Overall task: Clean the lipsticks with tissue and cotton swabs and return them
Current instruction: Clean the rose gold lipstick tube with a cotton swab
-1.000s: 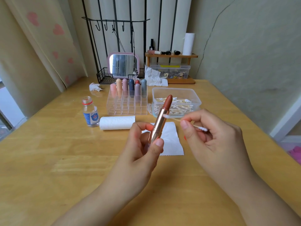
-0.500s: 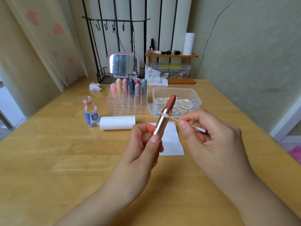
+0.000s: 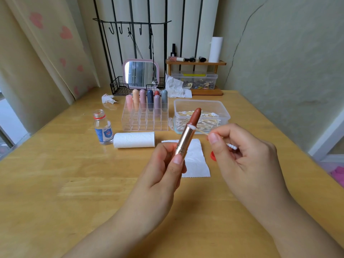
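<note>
Since a second ago the cotton swab tip has come to touch the rim of the lipstick case, just under the brown stick. Left hand grips the gold tube, tilted right, above the tissue sheet on the surface. Right hand pinches the swab between thumb and fingers. Behind stand the clear organizer with capped lipsticks, the swab box, a tissue roll and a small bottle.
</note>
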The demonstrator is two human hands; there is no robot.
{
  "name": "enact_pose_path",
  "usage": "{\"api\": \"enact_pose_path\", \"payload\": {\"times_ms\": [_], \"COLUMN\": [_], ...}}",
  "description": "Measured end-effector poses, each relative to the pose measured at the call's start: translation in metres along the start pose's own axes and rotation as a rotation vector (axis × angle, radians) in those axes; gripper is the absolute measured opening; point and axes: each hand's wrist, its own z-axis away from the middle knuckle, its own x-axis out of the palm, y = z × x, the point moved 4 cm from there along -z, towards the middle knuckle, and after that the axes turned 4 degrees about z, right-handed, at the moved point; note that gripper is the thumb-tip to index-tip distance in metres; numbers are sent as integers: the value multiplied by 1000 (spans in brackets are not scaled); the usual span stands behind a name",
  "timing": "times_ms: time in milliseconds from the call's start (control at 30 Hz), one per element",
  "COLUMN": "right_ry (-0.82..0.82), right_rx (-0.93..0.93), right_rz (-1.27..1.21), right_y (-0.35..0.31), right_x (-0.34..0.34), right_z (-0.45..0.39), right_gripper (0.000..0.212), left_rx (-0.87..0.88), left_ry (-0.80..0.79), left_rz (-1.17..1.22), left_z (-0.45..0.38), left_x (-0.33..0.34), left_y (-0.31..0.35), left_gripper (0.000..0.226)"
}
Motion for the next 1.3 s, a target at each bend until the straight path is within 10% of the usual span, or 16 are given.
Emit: {"api": "enact_pose_path", "payload": {"times_ms": [1300], "right_ry": [-75], "right_rx": [-77], "right_rz": [35], "right_y": [-10], "right_x": [8], "right_z": [3], "right_gripper": [19], "left_rx": [57], "left_ry": [100], "left_rz": [-52], "left_z": [1], "left_x": [-1], "left_y": [3], "left_gripper": [17]}}
